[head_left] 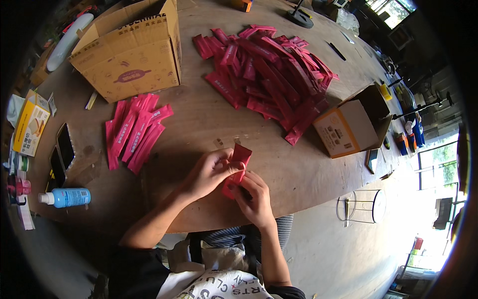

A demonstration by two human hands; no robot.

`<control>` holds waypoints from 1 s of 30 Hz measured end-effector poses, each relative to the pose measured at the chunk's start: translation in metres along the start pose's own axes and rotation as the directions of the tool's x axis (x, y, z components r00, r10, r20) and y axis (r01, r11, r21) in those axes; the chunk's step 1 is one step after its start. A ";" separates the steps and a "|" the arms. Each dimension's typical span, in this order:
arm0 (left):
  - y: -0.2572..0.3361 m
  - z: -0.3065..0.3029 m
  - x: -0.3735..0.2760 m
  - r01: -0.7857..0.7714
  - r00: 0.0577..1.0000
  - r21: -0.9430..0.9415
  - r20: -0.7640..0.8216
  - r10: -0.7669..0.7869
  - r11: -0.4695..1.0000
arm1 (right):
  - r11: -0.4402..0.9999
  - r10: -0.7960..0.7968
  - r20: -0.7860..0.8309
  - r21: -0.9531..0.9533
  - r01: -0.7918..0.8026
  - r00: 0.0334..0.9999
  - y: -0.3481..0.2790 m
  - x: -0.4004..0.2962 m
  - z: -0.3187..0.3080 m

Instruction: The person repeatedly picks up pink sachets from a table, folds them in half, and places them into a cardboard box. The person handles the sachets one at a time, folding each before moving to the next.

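Note:
Between both hands, near the front edge of the wooden table (194, 138), is one red stick sachet (242, 154). My left hand (214, 170) pinches its upper part between thumb and fingers. Lower down, my right hand (254, 194) grips the same sachet from the other side, covering part of it. A large heap of similar red sachets (269, 71) lies farther back. To the left, a smaller pile of red sachets (136, 129) is laid roughly side by side.
An open cardboard box (130, 67) stands at the back left. A smaller open carton (336, 132) lies at the right edge. Phones (65, 145), a blue spray bottle (71, 197) and a yellow box (31, 123) sit at left. A round stool (378, 206) stands on the floor.

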State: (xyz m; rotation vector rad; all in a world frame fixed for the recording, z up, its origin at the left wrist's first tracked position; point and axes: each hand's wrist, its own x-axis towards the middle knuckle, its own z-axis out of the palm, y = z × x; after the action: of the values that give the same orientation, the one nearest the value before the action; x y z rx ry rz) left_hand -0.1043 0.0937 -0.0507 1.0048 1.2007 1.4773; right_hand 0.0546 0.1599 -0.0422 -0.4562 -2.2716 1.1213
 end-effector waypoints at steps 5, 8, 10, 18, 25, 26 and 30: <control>0.020 0.000 0.001 -0.019 0.993 0.156 0.120 0.000 0.988 | 0.979 0.100 -0.093 0.185 -0.082 0.991 -0.002 -0.004 0.001; 0.018 0.004 0.000 -0.063 0.997 0.097 0.046 0.058 0.993 | 0.969 0.154 -0.064 0.206 -0.138 0.986 -0.004 -0.003 0.000; 0.014 0.007 -0.002 -0.068 0.998 0.095 -0.013 0.069 0.993 | 0.969 0.160 -0.036 0.195 -0.150 0.986 -0.005 -0.004 0.001; 0.017 0.005 -0.001 -0.154 0.988 0.430 0.048 0.148 0.889 | 0.821 0.344 -0.024 0.493 -0.288 0.939 -0.003 -0.011 -0.005; 0.016 0.005 -0.001 -0.078 0.991 0.260 0.123 0.047 0.962 | 0.753 0.417 -0.021 0.567 -0.333 0.909 0.000 -0.016 -0.002; 0.016 0.005 -0.001 -0.096 0.989 0.258 0.133 0.063 0.961 | 0.751 0.413 -0.020 0.573 -0.328 0.911 0.000 -0.016 -0.002; 0.010 0.004 -0.001 -0.166 0.982 0.311 0.137 0.129 0.936 | 0.730 0.410 -0.026 0.609 -0.310 0.912 -0.004 -0.014 -0.005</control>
State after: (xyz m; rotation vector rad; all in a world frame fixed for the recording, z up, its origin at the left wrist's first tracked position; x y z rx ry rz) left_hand -0.1014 0.0927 -0.0405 1.4085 1.3332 1.3408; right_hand 0.0688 0.1530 -0.0409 -0.7121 -1.5915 1.8403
